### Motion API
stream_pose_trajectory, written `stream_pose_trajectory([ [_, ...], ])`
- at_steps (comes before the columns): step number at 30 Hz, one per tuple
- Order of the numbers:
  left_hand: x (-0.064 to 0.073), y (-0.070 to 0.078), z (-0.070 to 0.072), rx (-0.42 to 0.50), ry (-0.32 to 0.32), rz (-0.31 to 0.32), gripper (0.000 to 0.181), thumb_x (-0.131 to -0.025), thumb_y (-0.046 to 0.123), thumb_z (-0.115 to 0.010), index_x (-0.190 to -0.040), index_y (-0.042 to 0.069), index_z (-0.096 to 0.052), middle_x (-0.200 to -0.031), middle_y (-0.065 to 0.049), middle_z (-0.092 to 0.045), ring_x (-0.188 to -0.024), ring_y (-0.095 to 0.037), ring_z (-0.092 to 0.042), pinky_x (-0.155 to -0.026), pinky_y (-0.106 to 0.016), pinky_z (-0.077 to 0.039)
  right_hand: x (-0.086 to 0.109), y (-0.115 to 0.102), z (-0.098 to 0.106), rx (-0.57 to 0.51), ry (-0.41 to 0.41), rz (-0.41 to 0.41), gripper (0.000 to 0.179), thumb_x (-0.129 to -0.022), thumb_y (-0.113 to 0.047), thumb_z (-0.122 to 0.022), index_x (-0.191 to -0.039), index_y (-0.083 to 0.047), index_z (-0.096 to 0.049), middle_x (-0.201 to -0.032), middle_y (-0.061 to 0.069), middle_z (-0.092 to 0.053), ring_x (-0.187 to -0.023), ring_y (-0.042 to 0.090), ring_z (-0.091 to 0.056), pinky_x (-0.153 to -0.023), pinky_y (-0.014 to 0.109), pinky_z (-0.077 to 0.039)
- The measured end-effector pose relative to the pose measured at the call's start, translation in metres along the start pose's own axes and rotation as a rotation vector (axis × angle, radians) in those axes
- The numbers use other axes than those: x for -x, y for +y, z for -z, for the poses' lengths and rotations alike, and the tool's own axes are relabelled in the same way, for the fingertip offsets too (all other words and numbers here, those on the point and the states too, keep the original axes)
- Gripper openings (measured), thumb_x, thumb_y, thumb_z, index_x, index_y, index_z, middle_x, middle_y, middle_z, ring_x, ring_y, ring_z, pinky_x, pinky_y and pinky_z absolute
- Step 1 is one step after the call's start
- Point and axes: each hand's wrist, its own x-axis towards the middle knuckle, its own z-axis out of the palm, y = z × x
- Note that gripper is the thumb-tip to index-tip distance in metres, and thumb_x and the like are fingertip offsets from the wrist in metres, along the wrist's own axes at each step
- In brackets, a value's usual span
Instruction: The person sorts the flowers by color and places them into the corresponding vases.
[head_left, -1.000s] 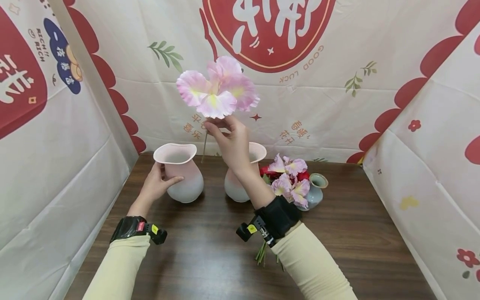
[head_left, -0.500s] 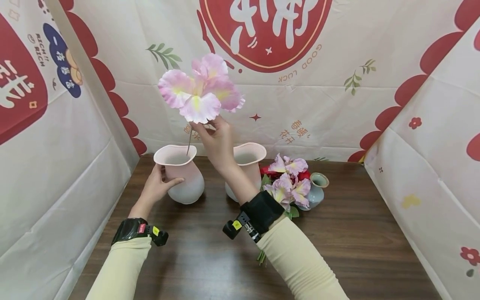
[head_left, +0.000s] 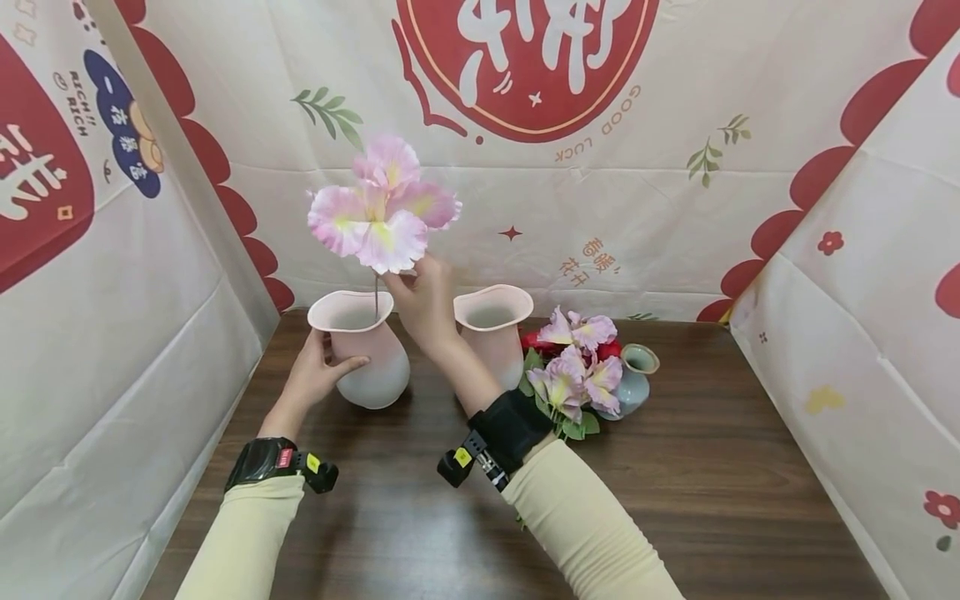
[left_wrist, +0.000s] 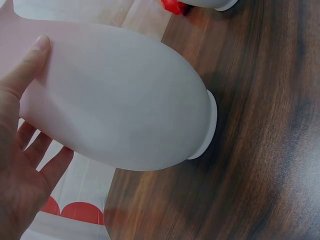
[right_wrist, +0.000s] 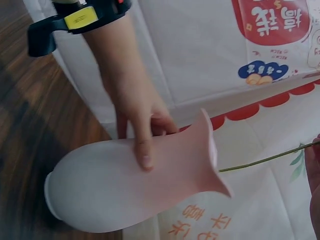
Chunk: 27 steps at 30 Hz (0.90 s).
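Note:
By its neck, my left hand (head_left: pixel 310 373) grips a pink-to-grey vase (head_left: pixel 375 371) that stands upright on the table. In the left wrist view, the thumb (left_wrist: pixel 31 65) lies along the near side of the vase, with the other fingers reaching round behind. Above the mouth, my right hand (head_left: pixel 426 304) pinches a pink artificial flower (head_left: pixel 382 208) just under its petals. In the right wrist view, the flower's thin green stem (right_wrist: pixel 260 162) passes in at the flared rim of the vase. Its lower end is hidden inside. Only part of the right hand shows at that view's edge.
A second pink-to-grey vase (head_left: pixel 498 337) stands behind my right forearm. To its right lie several pink and red flowers (head_left: pixel 570 375) with leaves, beside a small blue-grey vase (head_left: pixel 633 383). Printed cloth (head_left: pixel 600 200) hangs behind the table (head_left: pixel 697 483) and at both sides.
My right hand has moved left and then down with the flower, and the stem has gone from beside the vase into its mouth. My left hand stays on the vase.

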Motion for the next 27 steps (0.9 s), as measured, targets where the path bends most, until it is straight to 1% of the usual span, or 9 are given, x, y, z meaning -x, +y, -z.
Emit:
stream_pose_trajectory([
  [3,0.000,0.000,0.000,0.005,0.002,-0.006,0.090,-0.088,0.021,-0.077,-0.153,0.006,-0.017,-0.150,-0.024,-0.036,-0.138,-0.043,-0.041,-0.112,-0.062,-0.039,0.005,0.006,-0.001,0.059,-0.022,-0.002,0.014,-0.091,0.001,-0.065,-0.102,0.007,-0.070,-0.092,0.020,-0.073,-0.082,0.023,-0.071,-0.073,0.022,-0.060],
  [5,-0.001,0.000,-0.001,0.007,0.004,-0.006,0.090,-0.088,0.020,-0.078,-0.153,0.006,-0.018,-0.150,-0.024,-0.036,-0.137,-0.043,-0.041,-0.111,-0.063,-0.039,0.007,0.010,-0.002,0.067,-0.039,-0.005,0.013,-0.090,0.003,-0.064,-0.101,0.007,-0.070,-0.092,0.020,-0.073,-0.082,0.024,-0.070,-0.074,0.022,-0.060],
  [7,-0.002,0.000,-0.001,0.004,0.003,-0.003,0.090,-0.088,0.021,-0.078,-0.153,0.007,-0.018,-0.150,-0.024,-0.037,-0.137,-0.043,-0.042,-0.111,-0.062,-0.040,0.007,0.013,-0.003,0.055,-0.060,-0.018,0.014,-0.091,0.003,-0.064,-0.102,0.007,-0.070,-0.098,0.020,-0.074,-0.092,0.026,-0.073,-0.079,0.022,-0.060],
  [11,-0.004,0.001,-0.001,0.010,-0.001,0.004,0.091,-0.087,0.021,-0.079,-0.153,0.009,-0.018,-0.151,-0.022,-0.036,-0.138,-0.042,-0.042,-0.111,-0.061,-0.040,0.008,0.015,-0.004,0.040,-0.101,-0.068,0.015,-0.093,0.000,-0.064,-0.104,0.007,-0.070,-0.102,0.021,-0.074,-0.102,0.030,-0.072,-0.082,0.024,-0.060],
  [18,-0.007,0.001,-0.001,0.021,-0.005,0.001,0.090,-0.087,0.019,-0.078,-0.153,0.006,-0.017,-0.150,-0.024,-0.037,-0.138,-0.043,-0.042,-0.111,-0.061,-0.040,0.006,0.020,-0.009,0.065,-0.142,-0.084,0.017,-0.094,-0.003,-0.063,-0.107,0.006,-0.071,-0.102,0.019,-0.075,-0.102,0.028,-0.073,-0.083,0.022,-0.060],
  [20,-0.008,0.001,-0.001,0.012,-0.004,0.002,0.090,-0.087,0.019,-0.078,-0.153,0.006,-0.017,-0.149,-0.025,-0.038,-0.137,-0.043,-0.043,-0.111,-0.061,-0.040,0.006,0.020,-0.011,0.083,-0.169,-0.090,0.016,-0.094,-0.001,-0.061,-0.106,0.006,-0.070,-0.102,0.018,-0.075,-0.102,0.028,-0.073,-0.084,0.021,-0.059],
  [23,-0.008,0.002,0.000,0.028,-0.007,0.004,0.090,-0.088,0.017,-0.077,-0.154,0.006,-0.016,-0.151,-0.025,-0.037,-0.138,-0.043,-0.042,-0.111,-0.061,-0.041,0.008,0.021,-0.014,0.183,-0.237,-0.099,0.016,-0.092,0.002,-0.060,-0.104,0.004,-0.070,-0.103,0.016,-0.074,-0.101,0.025,-0.072,-0.086,0.021,-0.058],
  [25,-0.008,0.001,0.000,0.035,-0.010,-0.009,0.089,-0.088,0.016,-0.077,-0.153,0.006,-0.017,-0.151,-0.024,-0.036,-0.137,-0.043,-0.042,-0.110,-0.062,-0.041,0.010,0.021,-0.016,0.301,-0.282,-0.073,0.017,-0.090,0.003,-0.061,-0.104,0.002,-0.071,-0.101,0.014,-0.074,-0.096,0.024,-0.072,-0.085,0.023,-0.059],
  [27,-0.009,-0.002,0.001,0.040,-0.013,-0.045,0.083,-0.088,0.016,-0.077,-0.151,0.006,-0.024,-0.149,-0.023,-0.039,-0.136,-0.041,-0.043,-0.110,-0.062,-0.040,0.012,0.023,-0.017,0.419,-0.315,-0.030,0.019,-0.089,0.003,-0.062,-0.106,-0.001,-0.071,-0.101,0.012,-0.074,-0.096,0.024,-0.072,-0.083,0.029,-0.060],
])
